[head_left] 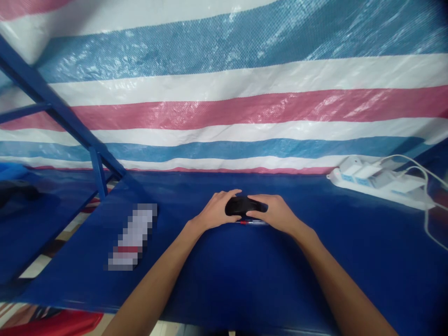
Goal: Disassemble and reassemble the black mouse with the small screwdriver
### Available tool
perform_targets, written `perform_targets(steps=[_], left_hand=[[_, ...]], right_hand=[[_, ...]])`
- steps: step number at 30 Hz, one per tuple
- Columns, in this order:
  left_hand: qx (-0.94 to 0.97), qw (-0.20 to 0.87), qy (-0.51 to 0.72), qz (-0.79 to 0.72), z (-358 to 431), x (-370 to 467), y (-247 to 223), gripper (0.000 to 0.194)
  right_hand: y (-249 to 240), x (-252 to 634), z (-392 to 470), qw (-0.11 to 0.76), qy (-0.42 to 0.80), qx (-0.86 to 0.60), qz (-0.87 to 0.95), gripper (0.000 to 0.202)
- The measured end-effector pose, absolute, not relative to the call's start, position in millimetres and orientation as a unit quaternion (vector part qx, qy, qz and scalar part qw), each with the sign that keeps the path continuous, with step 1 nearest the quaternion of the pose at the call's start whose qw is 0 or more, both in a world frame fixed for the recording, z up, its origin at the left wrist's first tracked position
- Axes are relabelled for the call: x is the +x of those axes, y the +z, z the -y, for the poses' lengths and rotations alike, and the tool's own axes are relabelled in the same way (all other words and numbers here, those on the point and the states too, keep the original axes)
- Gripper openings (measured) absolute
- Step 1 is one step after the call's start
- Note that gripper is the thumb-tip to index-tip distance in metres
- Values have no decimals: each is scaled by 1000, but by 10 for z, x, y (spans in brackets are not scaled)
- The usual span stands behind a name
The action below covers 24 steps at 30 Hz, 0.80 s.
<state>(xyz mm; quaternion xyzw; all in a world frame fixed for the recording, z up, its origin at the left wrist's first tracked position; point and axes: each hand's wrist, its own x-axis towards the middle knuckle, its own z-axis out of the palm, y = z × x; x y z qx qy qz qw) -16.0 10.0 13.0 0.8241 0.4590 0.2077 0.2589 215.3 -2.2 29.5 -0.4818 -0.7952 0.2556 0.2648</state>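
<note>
Both the left hand (216, 210) and right hand (273, 212) grasp the black mouse (241, 205), which could roll over the pen (252, 223) beneath and slip.

I saw a matt black object (241, 205) that looked like smooth plastic, and under it the surface (245, 270) wore a smooth blue covering with a dull sheen. Behind its far edge, the woven plastic tarp (224, 107) was glossy and crinkled. The power strip (381, 184) at the far right corner was shiny white plastic.

Blue table (245, 275) carried black mouse-like object (240, 205), pen (252, 222), white power strip (378, 183), blurred flat item (132, 237).
</note>
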Motion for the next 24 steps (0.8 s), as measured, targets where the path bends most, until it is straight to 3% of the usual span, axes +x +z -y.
perform_targets(steps=[4,14,19,24], left_hand=[[815,275,219,-461,-108,-165,116,75],[752,279,353,-481,-223,-177,8,31],[724,286,374,-504,-238,-180,-4,34],[722,298,380,-495,-266,-181,-52,38]], right_hand=[[260,2160,2,270,227,-484,801,44],[141,2180,-82,313,240,-537,746,51],[97,2188,-84,335,250,-517,747,49],[43,2192,-104,293,194,-525,775,45]])
